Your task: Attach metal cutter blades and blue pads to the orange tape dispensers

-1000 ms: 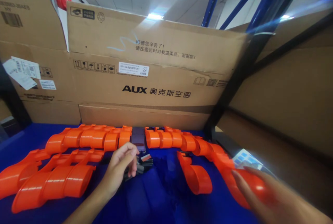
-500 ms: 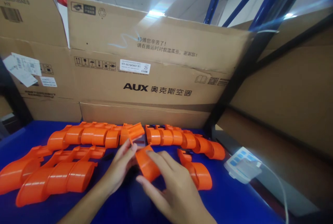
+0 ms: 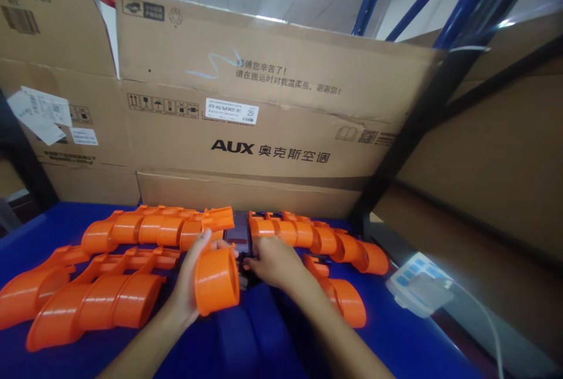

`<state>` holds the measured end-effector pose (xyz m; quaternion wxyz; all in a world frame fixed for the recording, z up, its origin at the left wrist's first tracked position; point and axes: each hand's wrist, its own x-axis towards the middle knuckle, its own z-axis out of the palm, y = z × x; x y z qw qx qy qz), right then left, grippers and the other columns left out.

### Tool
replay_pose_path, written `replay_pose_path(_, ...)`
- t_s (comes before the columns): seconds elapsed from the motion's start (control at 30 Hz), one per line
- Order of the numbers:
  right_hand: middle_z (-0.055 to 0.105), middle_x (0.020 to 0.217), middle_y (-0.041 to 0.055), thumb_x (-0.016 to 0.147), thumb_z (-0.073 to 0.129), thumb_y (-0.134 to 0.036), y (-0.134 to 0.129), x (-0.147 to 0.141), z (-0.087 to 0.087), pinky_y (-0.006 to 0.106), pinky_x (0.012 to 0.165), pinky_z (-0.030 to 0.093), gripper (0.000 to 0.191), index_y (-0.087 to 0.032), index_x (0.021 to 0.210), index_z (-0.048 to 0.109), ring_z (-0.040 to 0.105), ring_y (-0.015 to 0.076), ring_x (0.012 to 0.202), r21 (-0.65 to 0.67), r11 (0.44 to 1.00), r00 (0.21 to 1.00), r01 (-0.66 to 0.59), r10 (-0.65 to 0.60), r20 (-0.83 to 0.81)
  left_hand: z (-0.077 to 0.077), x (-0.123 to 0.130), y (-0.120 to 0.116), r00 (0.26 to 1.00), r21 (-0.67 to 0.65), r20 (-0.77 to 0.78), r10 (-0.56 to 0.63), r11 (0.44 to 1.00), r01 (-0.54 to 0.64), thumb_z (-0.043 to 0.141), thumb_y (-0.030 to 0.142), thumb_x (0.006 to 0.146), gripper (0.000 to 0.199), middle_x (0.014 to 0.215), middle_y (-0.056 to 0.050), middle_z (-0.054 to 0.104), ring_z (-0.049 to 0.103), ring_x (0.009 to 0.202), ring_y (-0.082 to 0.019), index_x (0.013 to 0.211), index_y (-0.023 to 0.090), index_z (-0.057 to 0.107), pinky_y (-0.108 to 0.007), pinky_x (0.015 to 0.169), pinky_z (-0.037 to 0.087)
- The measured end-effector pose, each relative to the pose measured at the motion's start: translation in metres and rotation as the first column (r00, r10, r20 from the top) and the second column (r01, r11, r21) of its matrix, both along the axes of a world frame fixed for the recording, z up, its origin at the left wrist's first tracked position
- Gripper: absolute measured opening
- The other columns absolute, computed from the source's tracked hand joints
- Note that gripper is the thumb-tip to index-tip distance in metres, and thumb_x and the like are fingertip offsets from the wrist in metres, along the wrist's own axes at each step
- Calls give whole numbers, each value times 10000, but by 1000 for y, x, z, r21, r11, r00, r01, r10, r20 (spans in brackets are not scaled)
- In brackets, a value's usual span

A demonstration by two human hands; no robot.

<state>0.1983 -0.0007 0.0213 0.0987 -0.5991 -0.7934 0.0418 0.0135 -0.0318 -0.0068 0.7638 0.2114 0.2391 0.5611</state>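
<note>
My left hand (image 3: pixel 190 279) is closed around an orange plastic part with a round, cup-like body (image 3: pixel 216 282). Its upper end is a ribbed orange bracket (image 3: pixel 220 217). Just to the right, my right hand (image 3: pixel 275 261) reaches down with curled fingers among small dark pieces (image 3: pixel 243 278). Whatever its fingertips pinch is hidden. A dark, clear-sided box (image 3: pixel 240 226) stands behind, between both hands. Similar orange parts lie in rows, a long one at back left (image 3: pixel 149 229) and another at back right (image 3: pixel 323 238).
More orange parts (image 3: pixel 97 303) lie at front left, and a few (image 3: pixel 347 303) at right. Tall cardboard (image 3: pixel 264 185) walls the back of the blue surface (image 3: pixel 185 349). A white-and-blue device with a cable (image 3: pixel 420 285) sits right, near a dark rack post (image 3: pixel 391 162).
My right hand has left the orange part and moved up and forward to the small dark pieces. My left hand keeps the part, now turned more upright and further left.
</note>
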Motion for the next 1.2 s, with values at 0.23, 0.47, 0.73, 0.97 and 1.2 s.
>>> replay_pose_path(0.23, 771, 967, 206, 776, 669, -262, 3, -10, -5, 361, 705, 501, 224, -137, 942, 752, 732, 360, 919, -77, 997, 994, 25, -17, 106, -3, -1, -1, 999, 25, -25, -41, 999, 42, 665, 560, 871, 420, 731, -64, 737, 606, 489, -128, 790, 151, 704, -244, 548, 535)
replay_pose_path(0.47, 768, 994, 163, 812, 634, -248, -5, -1, 6, 331, 702, 452, 198, -170, 976, 713, 718, 324, 927, -66, 998, 997, 20, -14, 79, -3, 1, -2, 997, 60, -76, -35, 997, 40, 668, 573, 859, 452, 720, -65, 721, 584, 498, -128, 798, 129, 728, -248, 534, 512)
replay_pose_path(0.73, 727, 984, 51, 848, 632, -247, -17, 24, 15, 316, 789, 462, 161, -213, 1003, 603, 671, 236, 920, 153, 986, 923, -63, 116, -367, 0, 13, -4, 919, 246, -380, 104, 969, -8, 703, 492, 865, 368, 1056, -99, 767, 694, 931, -242, 974, 153, 795, -321, 891, 531)
replay_pose_path(0.97, 704, 1062, 74, 827, 630, -153, -14, 22, -8, 325, 805, 491, 266, -199, 1086, 662, 651, 230, 936, 215, 965, 786, -148, 247, -566, -5, 15, -8, 915, 286, -402, 34, 954, 90, 673, 480, 894, 420, 1350, -108, 693, 632, 1173, -308, 1177, 186, 771, -368, 1035, 458)
replay_pose_path(1.2, 711, 838, 45, 904, 591, -185, -10, 25, -8, 291, 685, 490, 159, -191, 837, 734, 645, 202, 761, 127, 961, 698, -244, 265, -665, -3, 13, -7, 921, 282, -390, 21, 955, 97, 629, 514, 913, 452, 1273, -134, 725, 694, 984, -288, 1149, 161, 786, -372, 940, 509)
